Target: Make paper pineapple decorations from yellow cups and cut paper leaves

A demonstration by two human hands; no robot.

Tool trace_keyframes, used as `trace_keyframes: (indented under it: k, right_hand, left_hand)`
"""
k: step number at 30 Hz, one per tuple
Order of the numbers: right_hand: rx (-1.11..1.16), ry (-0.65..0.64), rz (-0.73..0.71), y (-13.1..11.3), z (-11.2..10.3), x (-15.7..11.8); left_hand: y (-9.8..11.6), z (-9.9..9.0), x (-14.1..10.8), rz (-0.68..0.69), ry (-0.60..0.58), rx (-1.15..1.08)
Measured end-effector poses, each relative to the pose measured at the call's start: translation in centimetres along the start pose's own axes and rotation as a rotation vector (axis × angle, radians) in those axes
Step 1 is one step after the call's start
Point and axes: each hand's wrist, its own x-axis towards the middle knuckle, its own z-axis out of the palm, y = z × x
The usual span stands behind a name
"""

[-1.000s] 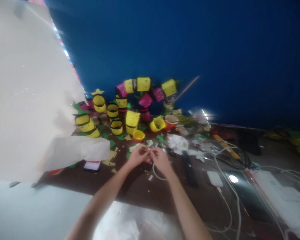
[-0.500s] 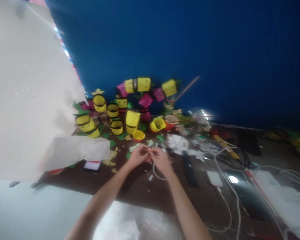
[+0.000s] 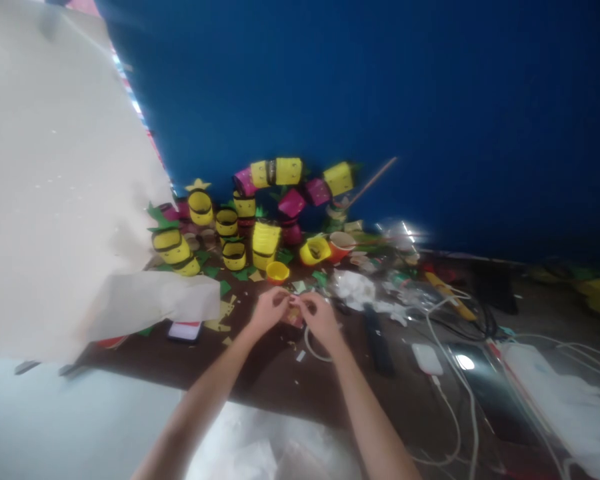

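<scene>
My left hand (image 3: 270,310) and my right hand (image 3: 320,319) are close together over the dark table, thumbs and fingers pinched. Between them hangs a small reddish piece (image 3: 293,316), too blurred to tell its kind; both hands seem to grip its upper edge. Just beyond the hands sits a small yellow cup (image 3: 278,272). Green and pale paper scraps (image 3: 225,310) lie around them. A white cable (image 3: 310,343) curves on the table by my right wrist.
Yellow paper cylinders with black bands (image 3: 173,248) and magenta ones (image 3: 292,203) crowd the back by the blue wall (image 3: 380,100). A phone (image 3: 184,331) lies left, beside a white sheet (image 3: 155,300). To the right are a white charger (image 3: 427,360), cables and a dark tablet (image 3: 495,393).
My hands have drawn slightly apart, the left one shifting left. More of the reddish piece now shows between them. The view has tilted a little.
</scene>
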Motion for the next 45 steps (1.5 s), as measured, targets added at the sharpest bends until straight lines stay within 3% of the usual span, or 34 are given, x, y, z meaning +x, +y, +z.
trace_keyframes:
  k: [4, 8, 17, 21, 26, 31, 34, 39, 42, 45]
  right_hand:
    - [-0.095, -0.009, -0.041, 0.0, 0.0, 0.5]
    - [-0.166, -0.029, -0.066, -0.1, 0.1, 0.9]
    - [-0.243, -0.024, -0.086, 0.3, 0.7, 1.4]
    - [-0.237, 0.035, -0.067, 0.2, -0.5, 1.2]
    - [-0.246, 0.139, 0.008, 0.7, -4.3, -1.2]
    - [-0.411, -0.012, 0.309, 1.6, -6.4, -5.5]
    - [-0.401, -0.065, 0.335, 1.9, -6.0, -7.0]
    - [-0.301, 0.115, 0.216, 1.4, -5.2, -7.0]
    - [-0.218, 0.232, 0.183, 0.9, -5.1, -6.7]
    - [-0.169, 0.295, 0.153, 0.6, -4.8, -6.5]
  left_hand:
    - [-0.3, -1.3, 0.3, 0.018, 0.086, 0.183]
    - [-0.7, -2.2, 0.5, 0.023, 0.070, 0.293]
    - [-1.3, -1.0, 0.5, 0.025, -0.020, 0.546]
    - [-1.2, -0.8, 0.5, 0.023, -0.027, 0.585]
    - [-1.2, -0.5, 0.4, 0.026, -0.021, 0.580]
    - [-1.3, -0.4, 0.2, 0.043, -0.016, 0.577]
    - [-1.2, -0.4, 0.1, 0.057, -0.010, 0.580]
    - [-0.1, -0.3, -0.3, 0.228, -0.009, 0.493]
    - [1.0, -0.2, -0.9, 0.395, -0.116, 0.358]
    - [1.8, 0.1, -1.5, 0.464, -0.213, 0.255]
